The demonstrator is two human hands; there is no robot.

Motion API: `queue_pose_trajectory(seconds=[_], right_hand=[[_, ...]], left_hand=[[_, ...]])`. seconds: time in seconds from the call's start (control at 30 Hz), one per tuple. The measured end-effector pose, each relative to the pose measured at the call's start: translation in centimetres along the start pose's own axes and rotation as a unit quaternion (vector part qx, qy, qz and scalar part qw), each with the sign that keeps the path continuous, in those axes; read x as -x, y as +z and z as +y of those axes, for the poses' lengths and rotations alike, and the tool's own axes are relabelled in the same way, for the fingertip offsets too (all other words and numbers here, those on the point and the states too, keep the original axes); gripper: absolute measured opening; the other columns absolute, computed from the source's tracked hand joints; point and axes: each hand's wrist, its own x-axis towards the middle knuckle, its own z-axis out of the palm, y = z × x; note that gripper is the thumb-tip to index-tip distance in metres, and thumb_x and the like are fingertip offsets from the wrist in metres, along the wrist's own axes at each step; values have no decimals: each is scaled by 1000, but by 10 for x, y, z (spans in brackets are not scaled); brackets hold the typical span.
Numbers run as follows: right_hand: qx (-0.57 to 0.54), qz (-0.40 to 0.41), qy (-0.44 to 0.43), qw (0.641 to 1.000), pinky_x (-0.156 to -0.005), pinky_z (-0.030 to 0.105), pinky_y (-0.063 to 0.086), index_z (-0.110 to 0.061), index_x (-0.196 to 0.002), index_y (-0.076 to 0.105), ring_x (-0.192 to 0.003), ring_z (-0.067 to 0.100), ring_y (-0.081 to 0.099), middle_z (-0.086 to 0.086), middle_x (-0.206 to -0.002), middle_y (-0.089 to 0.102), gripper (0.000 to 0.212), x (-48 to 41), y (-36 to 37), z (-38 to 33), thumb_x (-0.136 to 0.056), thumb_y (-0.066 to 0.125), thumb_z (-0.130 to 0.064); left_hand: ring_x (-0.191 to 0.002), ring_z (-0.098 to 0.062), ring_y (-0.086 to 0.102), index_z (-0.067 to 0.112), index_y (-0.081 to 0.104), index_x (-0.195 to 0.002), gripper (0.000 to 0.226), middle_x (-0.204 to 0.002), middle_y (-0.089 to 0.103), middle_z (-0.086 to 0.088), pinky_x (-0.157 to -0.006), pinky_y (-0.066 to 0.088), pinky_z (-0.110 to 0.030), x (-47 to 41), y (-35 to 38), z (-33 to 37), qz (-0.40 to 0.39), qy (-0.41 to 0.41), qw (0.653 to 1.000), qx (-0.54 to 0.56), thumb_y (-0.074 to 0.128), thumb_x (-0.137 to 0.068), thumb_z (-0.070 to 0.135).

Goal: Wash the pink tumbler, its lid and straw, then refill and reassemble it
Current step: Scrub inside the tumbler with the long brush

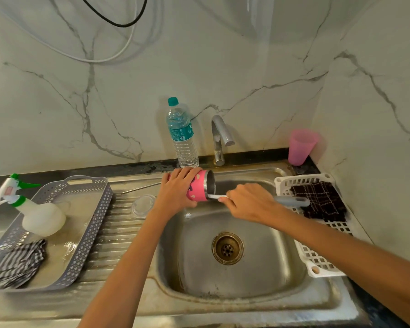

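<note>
Pink steel-lined tumbler with a printed pattern [197, 185] is held on its side above the back-left rim of the stainless sink [258, 278], mouth pointing right. Left hand [176, 191] grasps it around the body, fingers wrapped over the top. Right hand [249, 202] is clenched on a grey-handled bottle brush [292, 201], its white stem entering the tumbler mouth. Handling guess: rigid metal wall, won't deform, moderate weight, likely slick once wet or soapy, so grip mid-body with a full wrap, not at the rim. Clear round plastic lid [143, 205] looks light and brittle-ish; take it by the edge. Thin metal straw [141, 187] is stiff and will roll on the ribbed drainboard; pinch mid-length. Both lie left of the tumbler. Count: one tumbler, one lid, one straw, one brush, one clear water bottle with teal cap [182, 136], one tap [219, 138], one translucent pink plastic cup [302, 146], one white spray bottle [37, 213], two perforated baskets (grey [90, 223], white [317, 259]), two cloths (striped [17, 263], dark checked [320, 200]).
</note>
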Motion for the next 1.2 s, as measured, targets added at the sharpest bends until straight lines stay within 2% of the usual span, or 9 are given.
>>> queue_pose_trajectory(seconds=[0.13, 0.2, 0.37, 0.53, 0.63, 0.73, 0.87, 1.03, 1.2], right_hand=[[32, 14, 46, 998, -47, 22, 30, -20, -72, 53, -48, 10, 41, -4, -58, 44, 47, -16, -16, 22, -101, 29, -49], [0, -7, 59, 998, -50, 22, 36, -20, -74, 55, -51, 11, 45, -3, -60, 48, 47, -13, -9, 21, -101, 30, -49], [56, -8, -34, 998, -58, 28, 52, -24, -79, 46, -58, 15, 58, 1, -68, 58, 32, 1, -22, -3, -103, 31, -38], [62, 9, 47, 997, -47, 20, 31, -20, -74, 56, -46, 8, 41, -6, -57, 45, 48, -11, -33, 37, -100, 29, -50], [26, -41, 28, 998, -48, 20, 32, -21, -80, 57, -49, 8, 42, -6, -61, 47, 43, 7, -11, 22, -101, 30, -46], [24, -13, -8, 1000, -50, 21, 34, -27, -77, 49, -51, 9, 47, -5, -62, 49, 36, 13, -16, 15, -102, 29, -45], [28, 1, 64, 998, -48, 20, 31, -21, -75, 56, -46, 7, 39, -6, -57, 44, 47, 1, -20, 37, -101, 28, -49], [23, 2, 1, 1000, -46, 22, 31, -21, -80, 59, -49, 9, 46, -5, -60, 50, 45, 17, -7, 11, -102, 28, -45], [23, -13, 61, 998, -48, 20, 31, -21, -77, 56, -46, 7, 39, -7, -58, 44, 46, 2, -13, 39, -101, 27, -48]], left_hand=[[-130, -25, 45, 26, 37, -146, 95, -140, 50, 0, -112, 32, -45, 2, 1, -1, -21, 9, 1000, 5, 82, -63, 37], [-132, -25, 43, 26, 36, -147, 96, -142, 49, 0, -114, 30, -48, 1, -3, 2, -10, 24, 1000, 1, 83, -64, 37], [-134, -26, 42, 26, 33, -148, 97, -144, 47, 0, -114, 29, -52, 0, -3, 8, -25, -19, 999, 14, 82, -66, 39], [-130, -26, 44, 27, 31, -149, 96, -144, 47, -1, -112, 32, -49, 1, -5, 4, -31, -2, 999, -20, 80, -67, 41], [-131, -28, 43, 27, 33, -149, 95, -144, 47, -1, -114, 25, -53, -3, -6, 1, -26, 33, 997, -57, 80, -67, 39], [-132, -26, 43, 27, 32, -149, 97, -143, 47, 0, -113, 27, -48, 0, -3, -7, -51, 8, 998, -24, 81, -66, 40], [-130, -25, 43, 26, 32, -149, 97, -142, 48, 0, -111, 29, -45, 1, -2, -3, -33, 8, 999, -4, 80, -66, 40], [-127, -27, 47, 26, 36, -147, 98, -138, 50, 0, -108, 34, -48, 3, 0, -5, -29, -14, 999, 6, 83, -62, 37], [-128, -26, 46, 25, 34, -148, 98, -139, 50, 0, -111, 31, -43, 4, 4, -2, -30, 4, 999, 11, 82, -63, 38]])
